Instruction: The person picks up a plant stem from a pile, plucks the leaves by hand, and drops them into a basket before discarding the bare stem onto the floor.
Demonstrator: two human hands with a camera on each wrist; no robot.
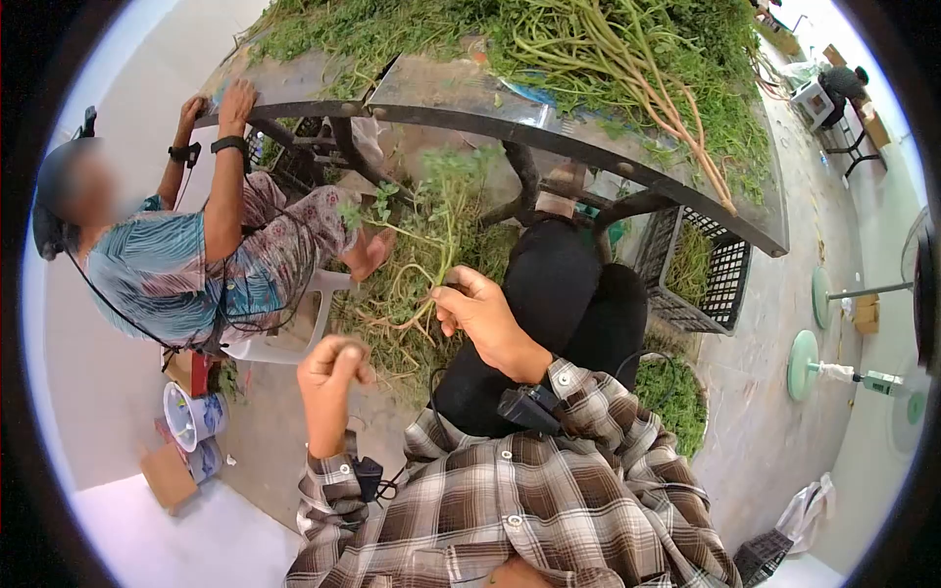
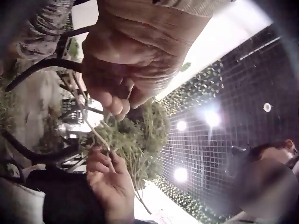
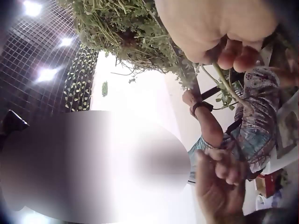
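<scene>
Fingers of your right hand (image 1: 493, 321) pinch a leafy green stem (image 1: 448, 218) off the table, just short of the near edge of the table (image 1: 441, 83). Your left hand (image 1: 331, 382) is near it, fingers curled in, with nothing visible in their hold. Greens (image 1: 382, 24) are heaped toward the table's far edge; a person (image 1: 162, 260) sits at its left end, hands on the edge. Below the right corner stands a black crate (image 1: 720, 302).
</scene>
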